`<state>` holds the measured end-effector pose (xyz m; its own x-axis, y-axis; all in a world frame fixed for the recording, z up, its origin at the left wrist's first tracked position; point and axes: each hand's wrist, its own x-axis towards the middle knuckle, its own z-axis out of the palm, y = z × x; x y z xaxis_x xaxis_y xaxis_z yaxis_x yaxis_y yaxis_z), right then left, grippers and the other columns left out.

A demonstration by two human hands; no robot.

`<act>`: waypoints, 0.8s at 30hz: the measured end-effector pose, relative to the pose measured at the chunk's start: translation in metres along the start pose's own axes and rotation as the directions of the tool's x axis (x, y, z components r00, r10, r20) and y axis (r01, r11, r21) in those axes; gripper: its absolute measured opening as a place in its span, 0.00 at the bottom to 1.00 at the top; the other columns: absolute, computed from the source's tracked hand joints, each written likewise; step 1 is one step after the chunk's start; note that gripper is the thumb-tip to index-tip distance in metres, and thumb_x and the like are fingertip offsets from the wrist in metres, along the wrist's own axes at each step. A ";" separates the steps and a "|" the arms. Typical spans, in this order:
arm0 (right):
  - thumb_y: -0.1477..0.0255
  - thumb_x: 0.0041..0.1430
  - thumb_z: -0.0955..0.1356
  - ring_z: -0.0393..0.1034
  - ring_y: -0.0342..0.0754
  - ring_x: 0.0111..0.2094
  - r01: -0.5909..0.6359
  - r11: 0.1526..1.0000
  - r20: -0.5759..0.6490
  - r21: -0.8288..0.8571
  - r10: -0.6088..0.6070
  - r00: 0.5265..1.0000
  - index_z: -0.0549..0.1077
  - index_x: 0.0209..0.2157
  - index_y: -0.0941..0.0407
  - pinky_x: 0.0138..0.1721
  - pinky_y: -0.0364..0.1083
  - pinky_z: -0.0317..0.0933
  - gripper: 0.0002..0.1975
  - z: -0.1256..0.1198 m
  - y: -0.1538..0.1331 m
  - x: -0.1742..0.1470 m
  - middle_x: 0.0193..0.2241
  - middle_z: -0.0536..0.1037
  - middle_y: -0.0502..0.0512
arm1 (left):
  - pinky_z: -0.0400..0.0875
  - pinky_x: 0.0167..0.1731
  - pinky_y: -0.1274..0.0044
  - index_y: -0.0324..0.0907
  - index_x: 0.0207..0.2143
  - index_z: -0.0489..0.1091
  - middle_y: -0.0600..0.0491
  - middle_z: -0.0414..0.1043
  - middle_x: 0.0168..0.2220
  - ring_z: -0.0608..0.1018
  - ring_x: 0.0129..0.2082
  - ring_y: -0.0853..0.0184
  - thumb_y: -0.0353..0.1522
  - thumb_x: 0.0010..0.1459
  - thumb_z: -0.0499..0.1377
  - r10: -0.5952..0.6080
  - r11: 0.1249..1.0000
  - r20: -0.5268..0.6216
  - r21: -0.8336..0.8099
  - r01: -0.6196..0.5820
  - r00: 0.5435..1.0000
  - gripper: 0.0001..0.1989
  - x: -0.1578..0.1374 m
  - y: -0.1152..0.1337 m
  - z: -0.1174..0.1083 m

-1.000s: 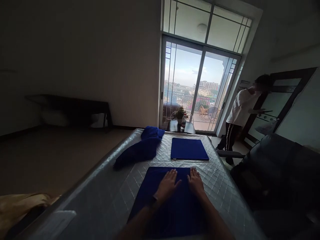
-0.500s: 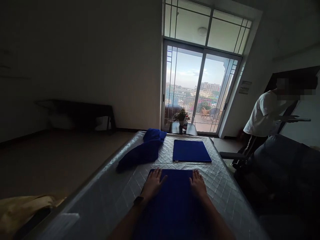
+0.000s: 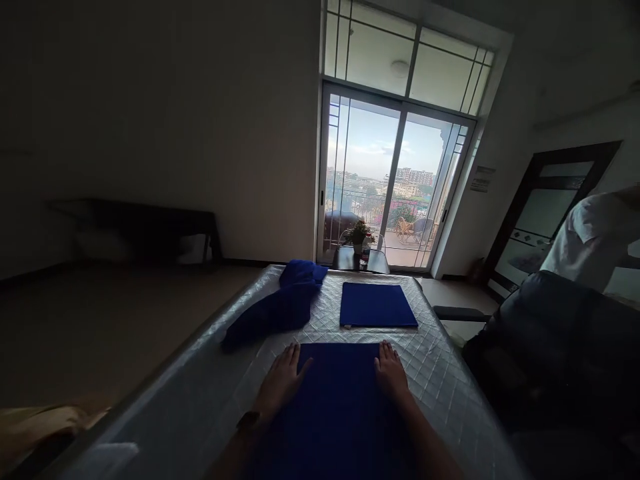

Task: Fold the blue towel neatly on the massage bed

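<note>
Resting flat on the quilted silvery surface (image 3: 440, 367), the near blue cloth (image 3: 337, 407) is lying between the 2 hands, its straight far edge facing the glass door (image 3: 393, 183). Its long axis is seemingly running toward that door, though its near end is fading into shade. The left hand (image 3: 280, 380) and right hand (image 3: 391, 375) are bracketing the 2 far corners, probably holding it flat and square; each grip is lying spread, fingers extended, pinching nothing visible. Beyond, the folded blue cloth (image 3: 379, 305) and, leftward, the crumpled blue cloth (image 3: 275, 303) are apparently leaving the hands room.
</note>
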<state>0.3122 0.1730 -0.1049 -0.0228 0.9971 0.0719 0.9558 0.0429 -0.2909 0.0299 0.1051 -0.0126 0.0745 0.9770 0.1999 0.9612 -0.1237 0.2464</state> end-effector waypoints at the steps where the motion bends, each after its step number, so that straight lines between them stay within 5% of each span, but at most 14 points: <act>1: 0.64 0.61 0.50 0.36 0.46 0.67 0.005 1.000 -0.009 0.009 -0.005 1.000 0.46 0.64 0.60 0.66 0.49 0.34 0.31 0.001 0.001 0.000 0.66 0.47 0.56 | 0.55 0.60 0.73 0.28 0.61 0.54 0.42 0.57 0.63 0.60 0.63 0.62 0.43 0.64 0.32 -0.006 1.000 0.000 0.002 0.006 1.000 0.34 0.001 0.000 0.000; 9: 0.66 0.61 0.52 0.39 0.49 0.67 0.047 0.995 -0.069 0.086 -0.041 0.997 0.48 0.64 0.60 0.66 0.51 0.37 0.31 0.007 0.007 0.001 0.66 0.49 0.58 | 0.56 0.60 0.68 0.22 0.59 0.55 0.36 0.58 0.61 0.62 0.62 0.56 0.44 0.63 0.34 -0.083 0.993 -0.011 0.084 0.084 0.996 0.36 0.002 0.015 0.001; 13: 0.66 0.61 0.52 0.39 0.50 0.67 0.060 0.988 -0.096 0.146 -0.046 0.994 0.49 0.64 0.62 0.66 0.52 0.37 0.31 0.004 0.006 -0.002 0.66 0.49 0.59 | 0.58 0.60 0.71 0.30 0.59 0.59 0.42 0.62 0.60 0.63 0.61 0.60 0.44 0.64 0.34 0.115 0.993 -0.010 0.024 -0.114 0.993 0.34 0.008 0.064 0.002; 19: 0.68 0.60 0.54 0.38 0.51 0.67 0.092 0.986 -0.101 0.140 -0.078 0.992 0.50 0.63 0.64 0.67 0.51 0.38 0.31 0.000 0.010 -0.006 0.65 0.48 0.61 | 0.58 0.62 0.72 0.38 0.59 0.62 0.46 0.63 0.60 0.63 0.62 0.62 0.44 0.63 0.33 0.395 0.914 0.050 -0.124 -0.387 0.917 0.32 0.027 0.150 0.026; 24: 0.70 0.59 0.54 0.40 0.49 0.67 0.101 0.988 -0.118 0.113 -0.088 0.989 0.52 0.63 0.57 0.67 0.49 0.39 0.30 0.006 0.014 -0.004 0.65 0.50 0.54 | 0.59 0.61 0.69 0.41 0.58 0.63 0.45 0.63 0.59 0.63 0.61 0.59 0.43 0.62 0.36 0.443 0.891 0.071 -0.141 -0.431 0.893 0.30 0.029 0.162 0.037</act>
<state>0.3242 0.1696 -0.1147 -0.0718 0.9752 0.2092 0.9093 0.1502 -0.3881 0.1973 0.1198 -0.0025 0.5118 0.8304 0.2202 0.7872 -0.5560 0.2669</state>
